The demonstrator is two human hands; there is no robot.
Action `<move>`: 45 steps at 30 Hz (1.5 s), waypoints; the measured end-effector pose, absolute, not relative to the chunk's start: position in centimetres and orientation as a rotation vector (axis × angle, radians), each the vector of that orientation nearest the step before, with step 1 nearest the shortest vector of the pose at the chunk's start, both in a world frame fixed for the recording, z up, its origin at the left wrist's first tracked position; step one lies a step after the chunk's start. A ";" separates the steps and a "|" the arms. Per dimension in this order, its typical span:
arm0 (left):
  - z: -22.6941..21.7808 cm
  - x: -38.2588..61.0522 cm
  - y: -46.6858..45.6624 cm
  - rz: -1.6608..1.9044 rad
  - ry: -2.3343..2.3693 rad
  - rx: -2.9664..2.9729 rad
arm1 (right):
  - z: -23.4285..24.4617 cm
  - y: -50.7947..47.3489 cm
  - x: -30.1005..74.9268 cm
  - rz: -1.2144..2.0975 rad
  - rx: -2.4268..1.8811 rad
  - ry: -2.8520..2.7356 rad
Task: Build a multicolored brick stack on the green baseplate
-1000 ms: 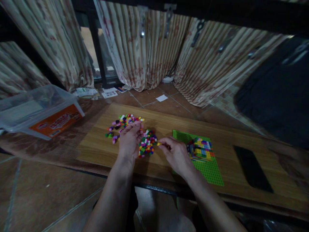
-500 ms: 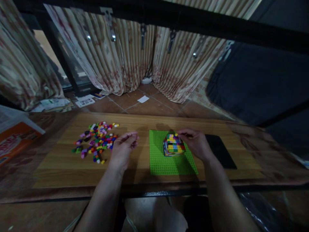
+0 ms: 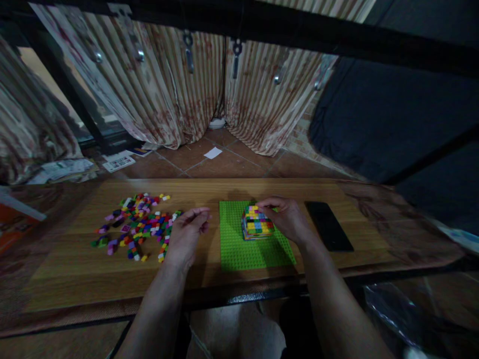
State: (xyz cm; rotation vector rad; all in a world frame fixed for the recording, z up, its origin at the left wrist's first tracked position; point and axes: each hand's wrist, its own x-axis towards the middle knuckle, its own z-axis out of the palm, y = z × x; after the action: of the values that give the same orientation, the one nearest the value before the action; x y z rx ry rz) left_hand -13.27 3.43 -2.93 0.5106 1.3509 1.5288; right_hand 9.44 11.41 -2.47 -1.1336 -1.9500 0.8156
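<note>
Right hand (image 3: pixel 286 219) moved onto brick block (image 3: pixel 257 225), grip clamped on it; left hand (image 3: pixel 185 235) grip apart.

Curtained (image 3: pixel 168 99), tile-floored (image 3: pixel 224 167) home room

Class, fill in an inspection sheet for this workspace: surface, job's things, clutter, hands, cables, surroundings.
Surface: wooden tabletop, dim light.
Job's things: multicoloured brick block on green baseplate; loose bricks scattered to its left.
Clutter: black phone right of the baseplate; orange box at the left edge.
Hands: left hand curled beside the loose bricks, grip unclear; right hand touching the block's top edge.
Cables: nothing seen.
Surroundings: striped curtains, tiled floor, papers on it.
</note>
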 end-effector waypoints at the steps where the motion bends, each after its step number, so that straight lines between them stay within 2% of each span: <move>1: -2.9 -13.3 3.4 1.527 1.352 0.511 | -2.5 11.4 9.4 0.820 -1.133 -1.945; 18: -3.3 -12.9 3.2 1.521 1.347 0.515 | -1.3 11.8 9.4 0.649 -1.142 -2.120; 30: -3.2 -13.2 3.2 1.551 1.354 0.519 | -2.6 12.0 10.4 1.042 -1.112 -1.807; 35: -3.1 -13.8 3.1 1.572 1.337 0.502 | -1.3 12.3 10.6 0.783 -1.045 -1.474; 40: -3.1 -15.3 2.9 1.690 1.303 0.448 | 0.8 10.5 8.2 0.669 -0.931 -1.376; 45: -2.8 -18.1 2.2 1.921 1.271 0.337 | 0.8 6.4 2.7 0.828 -0.916 -1.729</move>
State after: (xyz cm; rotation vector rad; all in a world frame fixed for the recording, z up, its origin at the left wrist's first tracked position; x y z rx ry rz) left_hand -18.06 2.16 -2.76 0.3375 1.2712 1.9213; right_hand 2.74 6.37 0.77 -0.9162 -1.7294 0.8280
